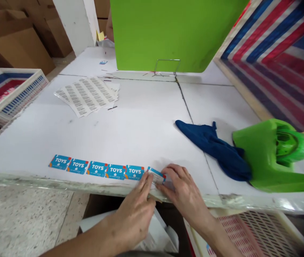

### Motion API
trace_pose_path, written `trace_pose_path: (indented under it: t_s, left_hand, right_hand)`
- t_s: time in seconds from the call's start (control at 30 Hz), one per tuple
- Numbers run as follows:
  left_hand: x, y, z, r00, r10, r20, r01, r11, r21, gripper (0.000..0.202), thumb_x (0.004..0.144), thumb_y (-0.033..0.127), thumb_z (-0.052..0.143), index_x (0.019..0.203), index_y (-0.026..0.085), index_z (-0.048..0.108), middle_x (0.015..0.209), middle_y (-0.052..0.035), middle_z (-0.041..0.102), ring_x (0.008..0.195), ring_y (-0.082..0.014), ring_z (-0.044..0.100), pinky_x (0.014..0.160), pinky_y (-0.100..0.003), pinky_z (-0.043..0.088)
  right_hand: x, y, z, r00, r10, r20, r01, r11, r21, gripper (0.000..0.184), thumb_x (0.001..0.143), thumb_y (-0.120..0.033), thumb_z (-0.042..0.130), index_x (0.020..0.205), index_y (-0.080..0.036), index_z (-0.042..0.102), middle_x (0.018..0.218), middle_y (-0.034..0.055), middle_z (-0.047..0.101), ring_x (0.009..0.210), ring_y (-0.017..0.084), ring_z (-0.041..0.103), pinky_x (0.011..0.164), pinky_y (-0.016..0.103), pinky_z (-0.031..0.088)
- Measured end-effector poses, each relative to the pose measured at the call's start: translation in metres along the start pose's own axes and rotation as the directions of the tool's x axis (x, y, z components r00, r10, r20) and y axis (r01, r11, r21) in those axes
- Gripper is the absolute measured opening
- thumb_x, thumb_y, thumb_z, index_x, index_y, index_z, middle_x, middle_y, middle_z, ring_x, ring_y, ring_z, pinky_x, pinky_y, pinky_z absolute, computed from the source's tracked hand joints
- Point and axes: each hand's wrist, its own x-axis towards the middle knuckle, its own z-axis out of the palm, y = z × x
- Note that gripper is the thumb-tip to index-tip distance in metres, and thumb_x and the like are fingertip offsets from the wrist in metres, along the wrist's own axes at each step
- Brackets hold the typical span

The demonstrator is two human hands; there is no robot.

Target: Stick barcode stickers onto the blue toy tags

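Note:
A blue card with a white label (156,175) lies on the table near its front edge. My left hand (138,212) is closed, its fingertips pressing on the left end of this card. My right hand (182,185) pinches the right end, thumb at the lower edge and fingers at the upper corner. To the left, several blue cards printed "TOYS" (97,168) form a row along the front edge. The rightmost card of that row (135,172) lies beside my left fingertips.
Label sheets (87,95) lie at the back left of the white table (141,117). A dark blue cloth (213,144) touches a green plastic holder (269,160) at right. A large green board (173,32) stands behind. Baskets flank the table, one at left (20,94).

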Motion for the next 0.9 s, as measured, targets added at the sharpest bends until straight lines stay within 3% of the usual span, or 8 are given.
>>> trace_pose_path:
  t_s: [0.13,0.27,0.37,0.47,0.57,0.63,0.73,0.9]
  left_hand:
    - [0.0,0.003,-0.006,0.999,-0.039,0.02,0.04,0.998,-0.055,0.011,0.074,0.009,0.05,0.075,0.005,0.06,0.139,-0.0272,0.024,0.132,-0.0295,0.004,0.107,-0.04,0.022]
    - [0.008,0.001,-0.01,0.999,-0.045,0.014,0.045,0.999,0.009,0.015,0.077,0.013,0.05,0.078,0.004,0.061,0.134,-0.0264,0.035,0.132,-0.0282,0.012,0.107,-0.039,0.022]
    - [0.013,0.0,-0.012,0.998,-0.048,0.027,0.047,0.997,0.057,0.016,0.078,0.014,0.049,0.075,0.005,0.062,0.131,-0.0257,0.04,0.131,-0.03,0.02,0.106,-0.04,0.023]
    - [0.004,0.006,-0.018,0.999,-0.05,-0.014,0.05,0.998,0.034,0.017,0.08,0.013,0.046,0.074,0.008,0.061,0.129,-0.0207,0.045,0.13,-0.0287,0.024,0.105,-0.041,0.024]
    - [-0.019,0.013,-0.03,0.994,-0.098,-0.044,0.09,0.984,-0.155,0.017,0.083,0.015,0.045,0.074,0.014,0.059,0.111,-0.0113,0.059,0.116,-0.023,0.044,0.099,-0.034,0.033]
    - [-0.034,0.015,-0.039,0.978,-0.203,0.04,0.204,0.914,-0.351,0.013,0.082,0.019,0.048,0.074,0.017,0.059,0.091,-0.0039,0.064,0.092,-0.0177,0.056,0.082,-0.026,0.043]
    - [-0.048,0.012,-0.049,0.901,-0.356,0.248,0.433,0.722,-0.54,0.014,0.079,0.028,0.055,0.071,0.018,0.06,0.075,0.0013,0.061,0.072,-0.0141,0.056,0.062,-0.02,0.043]
    - [-0.053,0.002,-0.053,0.842,-0.42,0.339,0.536,0.571,-0.622,0.019,0.077,0.036,0.054,0.077,0.021,0.064,0.078,0.0022,0.06,0.076,-0.0155,0.054,0.065,-0.02,0.041]
  right_hand:
    - [0.005,-0.01,0.0,0.998,0.059,0.036,-0.058,0.998,-0.021,0.014,0.073,-0.018,0.057,0.082,-0.021,0.047,0.08,0.003,0.055,0.076,0.021,0.053,0.065,0.033,0.043]
    - [0.009,-0.016,0.0,0.978,0.198,0.071,-0.2,0.98,0.016,0.019,0.074,-0.016,0.056,0.09,-0.021,0.047,0.071,-0.0015,0.056,0.064,0.016,0.056,0.057,0.026,0.041]
    - [0.011,-0.02,-0.002,0.96,0.252,0.125,-0.252,0.968,-0.009,0.007,0.078,-0.02,0.054,0.083,-0.023,0.052,0.064,-0.0041,0.057,0.059,0.014,0.058,0.054,0.024,0.038]
    - [0.009,-0.027,-0.006,0.967,0.229,0.111,-0.22,0.971,-0.093,0.004,0.078,-0.025,0.056,0.078,-0.023,0.053,0.076,-0.0006,0.06,0.067,0.017,0.06,0.052,0.025,0.037]
    - [0.006,-0.033,-0.006,0.977,0.204,0.069,-0.186,0.959,-0.215,0.015,0.075,-0.025,0.06,0.086,-0.022,0.05,0.085,0.0043,0.059,0.075,0.021,0.06,0.052,0.027,0.039]
    - [0.007,-0.037,-0.005,0.971,0.224,0.085,-0.201,0.954,-0.224,0.015,0.074,-0.022,0.06,0.085,-0.022,0.049,0.083,0.0039,0.059,0.074,0.021,0.06,0.052,0.027,0.039]
    - [0.014,-0.042,-0.001,0.959,0.265,0.1,-0.249,0.956,-0.152,0.014,0.073,-0.021,0.059,0.082,-0.022,0.047,0.082,0.0031,0.06,0.072,0.02,0.059,0.054,0.027,0.04]
    - [-0.015,-0.023,-0.016,0.931,0.36,0.055,-0.364,0.92,0.143,0.005,0.08,-0.028,0.049,0.079,-0.023,0.048,0.065,-0.0018,0.061,0.058,0.016,0.059,0.055,0.026,0.044]
